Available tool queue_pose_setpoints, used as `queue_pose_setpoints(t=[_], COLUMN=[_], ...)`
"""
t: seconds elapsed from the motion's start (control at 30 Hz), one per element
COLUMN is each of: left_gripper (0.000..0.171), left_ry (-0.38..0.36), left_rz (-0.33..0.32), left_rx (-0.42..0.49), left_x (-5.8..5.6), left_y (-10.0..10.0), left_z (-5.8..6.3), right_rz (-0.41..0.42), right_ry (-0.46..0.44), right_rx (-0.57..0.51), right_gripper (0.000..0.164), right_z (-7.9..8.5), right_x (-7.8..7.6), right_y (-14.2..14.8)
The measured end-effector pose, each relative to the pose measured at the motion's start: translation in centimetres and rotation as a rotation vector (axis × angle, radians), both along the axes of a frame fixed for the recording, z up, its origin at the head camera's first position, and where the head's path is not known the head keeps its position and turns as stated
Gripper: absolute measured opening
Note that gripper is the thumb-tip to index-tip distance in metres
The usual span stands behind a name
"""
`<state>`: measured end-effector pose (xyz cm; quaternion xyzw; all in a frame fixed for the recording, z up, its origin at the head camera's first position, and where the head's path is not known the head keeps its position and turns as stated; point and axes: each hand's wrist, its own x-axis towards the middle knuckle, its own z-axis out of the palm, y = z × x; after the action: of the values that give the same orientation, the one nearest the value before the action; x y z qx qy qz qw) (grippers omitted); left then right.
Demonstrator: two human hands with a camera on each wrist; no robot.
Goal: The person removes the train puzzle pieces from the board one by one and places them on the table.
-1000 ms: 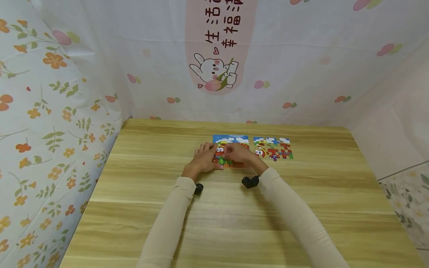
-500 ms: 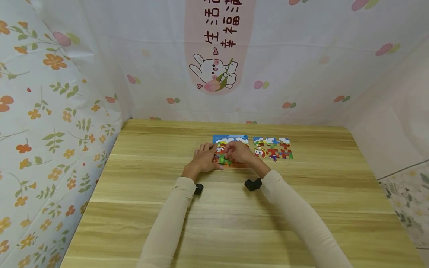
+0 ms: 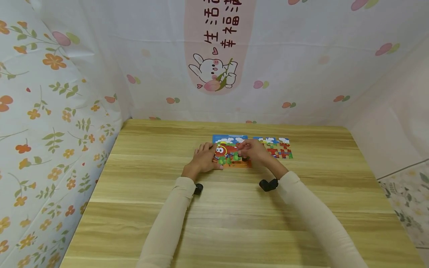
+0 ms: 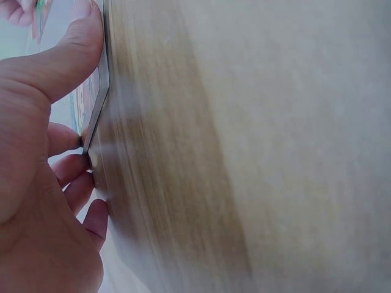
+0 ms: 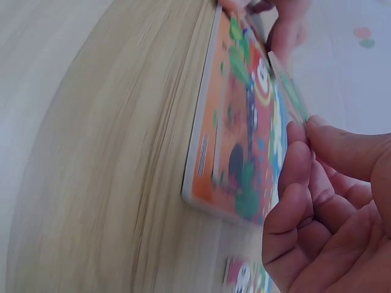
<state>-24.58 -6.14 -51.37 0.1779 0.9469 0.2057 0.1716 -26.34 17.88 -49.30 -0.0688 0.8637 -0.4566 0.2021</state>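
Observation:
A jigsaw puzzle board (image 3: 234, 165) with a blue sky, a red cartoon figure with big eyes and an orange bottom border lies flat towards the back of the table. My left hand (image 3: 203, 159) holds its left side, with the thumb (image 4: 76, 52) along the near edge and bent fingers at the corner. Over the board's right half, my right hand (image 3: 257, 152) pinches a puzzle piece (image 5: 291, 91) between thumb and forefinger. That piece has green on it and is tilted, raised above the board in the right wrist view.
Several loose puzzle pieces (image 3: 285, 153) are laid out just right of the board, partly behind the right hand. A patterned cloth (image 3: 301, 74) hangs behind the wood-grain table (image 3: 221, 223), with a flowered cloth (image 3: 53, 130) on the left.
My right hand has moved rightward across the board with the puzzle piece, uncovering the red figure and covering some loose pieces. The left hand has stayed in place.

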Motion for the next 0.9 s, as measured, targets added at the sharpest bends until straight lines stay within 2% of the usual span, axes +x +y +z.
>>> queue_pose_setpoints(t=[0.3, 0.9], left_gripper=[0.103, 0.102], left_ry=[-0.017, -0.014], left_rz=[0.011, 0.01], left_rx=[0.008, 0.019], left_x=[0.1, 0.2], left_y=[0.0, 0.0], left_z=[0.0, 0.1], right_rz=[-0.051, -0.069], right_ry=[0.004, -0.001], right_rx=[0.04, 0.059], right_gripper=[0.018, 0.016], right_z=[-0.6, -1.4], right_x=[0.2, 1.3], right_y=[3.3, 8.1])
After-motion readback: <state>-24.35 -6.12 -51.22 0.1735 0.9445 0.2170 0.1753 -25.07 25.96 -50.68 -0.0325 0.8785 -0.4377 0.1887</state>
